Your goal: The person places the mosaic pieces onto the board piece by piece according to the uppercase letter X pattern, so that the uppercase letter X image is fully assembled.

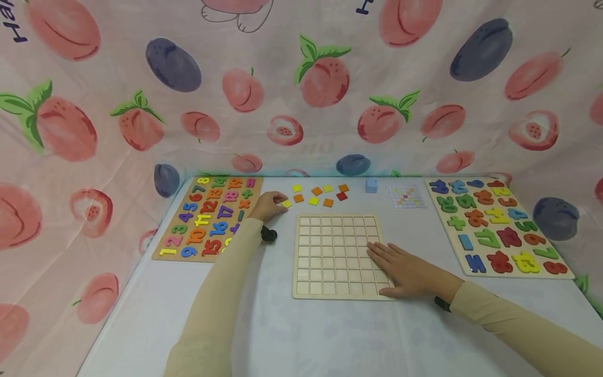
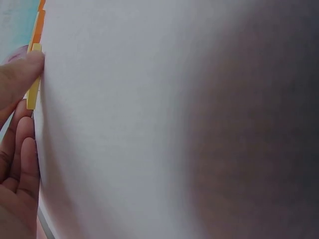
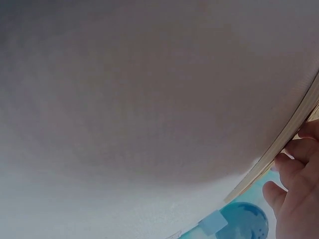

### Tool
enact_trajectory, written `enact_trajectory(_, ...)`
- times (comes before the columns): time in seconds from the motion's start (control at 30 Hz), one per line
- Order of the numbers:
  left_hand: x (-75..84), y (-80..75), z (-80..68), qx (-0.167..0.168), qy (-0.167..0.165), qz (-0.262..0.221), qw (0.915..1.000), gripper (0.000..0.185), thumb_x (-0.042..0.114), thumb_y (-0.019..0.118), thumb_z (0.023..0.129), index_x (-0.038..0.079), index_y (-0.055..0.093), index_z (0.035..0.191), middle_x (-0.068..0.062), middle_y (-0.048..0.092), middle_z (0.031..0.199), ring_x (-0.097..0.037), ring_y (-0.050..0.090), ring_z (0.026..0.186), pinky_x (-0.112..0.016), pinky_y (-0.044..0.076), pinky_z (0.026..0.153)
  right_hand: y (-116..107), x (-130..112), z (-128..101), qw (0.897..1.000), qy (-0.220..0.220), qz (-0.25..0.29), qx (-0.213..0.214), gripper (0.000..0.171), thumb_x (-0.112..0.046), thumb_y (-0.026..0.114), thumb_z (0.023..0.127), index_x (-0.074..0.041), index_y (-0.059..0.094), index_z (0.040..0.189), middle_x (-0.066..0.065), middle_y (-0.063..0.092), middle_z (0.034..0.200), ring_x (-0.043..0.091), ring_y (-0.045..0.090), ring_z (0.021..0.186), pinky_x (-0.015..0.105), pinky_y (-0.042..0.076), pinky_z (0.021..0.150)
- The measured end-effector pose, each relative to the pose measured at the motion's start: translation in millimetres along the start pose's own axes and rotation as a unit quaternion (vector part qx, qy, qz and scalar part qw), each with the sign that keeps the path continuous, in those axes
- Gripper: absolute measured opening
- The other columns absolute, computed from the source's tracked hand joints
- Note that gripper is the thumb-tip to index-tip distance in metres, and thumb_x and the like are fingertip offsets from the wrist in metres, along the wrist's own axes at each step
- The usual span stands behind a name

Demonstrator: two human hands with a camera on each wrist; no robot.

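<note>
Left hand (image 1: 267, 206) is pinching a yellow tile (image 1: 286, 203) just off the grid board's (image 1: 338, 254) far-left corner; right hand (image 1: 412, 269)'s flat, fingers out, on its right side. Loose tiles (image 1: 328, 202) sit beyond it.

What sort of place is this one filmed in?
Probably a tabletop play or learning corner: a fruit-print curtain hangs behind the white table, which holds two number boards and a wooden grid board. Home, classroom or studio, I cannot tell.
</note>
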State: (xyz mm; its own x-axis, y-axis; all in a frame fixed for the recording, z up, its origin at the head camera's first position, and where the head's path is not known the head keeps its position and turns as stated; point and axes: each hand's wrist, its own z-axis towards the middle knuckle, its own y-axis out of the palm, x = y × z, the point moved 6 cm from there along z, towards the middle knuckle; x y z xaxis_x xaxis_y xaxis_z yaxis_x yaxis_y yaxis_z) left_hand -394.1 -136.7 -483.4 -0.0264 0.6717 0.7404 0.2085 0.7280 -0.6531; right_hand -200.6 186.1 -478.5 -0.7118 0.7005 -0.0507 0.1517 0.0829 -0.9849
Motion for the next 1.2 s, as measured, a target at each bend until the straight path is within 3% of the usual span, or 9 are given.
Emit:
enact_trajectory(0.37,-1.2,-2.8,2.7,-0.012,0.015,0.028,0.9994,0.033,0.009,0.067,0.086,0.01,0.065,0.119,-0.01,0.059,0.123,-0.024,0.051,0.113,-0.037,0.042,0.102,0.1,1.5,-0.1,1.0,0.003,-0.008,-0.001,0.095,-0.07,0.044,0.085,-0.006,0.022,0.15,0.009,0.018,0.158,0.026,0.018,0.146,0.048,0.021,0.115)
enact_trajectory(0.57,-1.6,-4.5,3.2,0.0,0.006,0.03,0.9995,0.033,0.012,0.07,0.084,0.01,0.067,0.117,-0.011,0.058,0.119,-0.024,0.05,0.108,-0.039,0.042,0.099,-1.8,0.3,-0.5,1.0,0.001,-0.005,0.002,0.094,-0.069,0.045,0.085,-0.005,0.022,0.149,0.01,0.019,0.158,0.027,0.019,0.145,0.048,0.021,0.115)
enact_trajectory(0.77,0.7,-5.9,3.6,0.004,0.025,0.059,0.9979,0.028,0.011,0.07,0.084,0.007,0.069,0.112,-0.013,0.06,0.112,-0.024,0.052,0.103,-0.038,0.043,0.096,-3.6,-1.2,-0.5,1.0,-0.004,-0.005,0.004,0.093,-0.068,0.046,0.085,-0.004,0.023,0.149,0.01,0.019,0.157,0.027,0.02,0.145,0.048,0.022,0.115)
enact_trajectory(1.2,-2.2,-1.8,3.1,-0.023,0.02,0.037,0.9988,0.028,0.014,0.071,0.083,0.011,0.069,0.111,-0.007,0.064,0.105,-0.02,0.055,0.096,-0.033,0.047,0.089,-2.7,-1.1,-1.1,1.0,-0.002,0.003,-0.001,0.093,-0.067,0.047,0.085,-0.004,0.022,0.149,0.01,0.018,0.158,0.027,0.019,0.145,0.049,0.021,0.115)
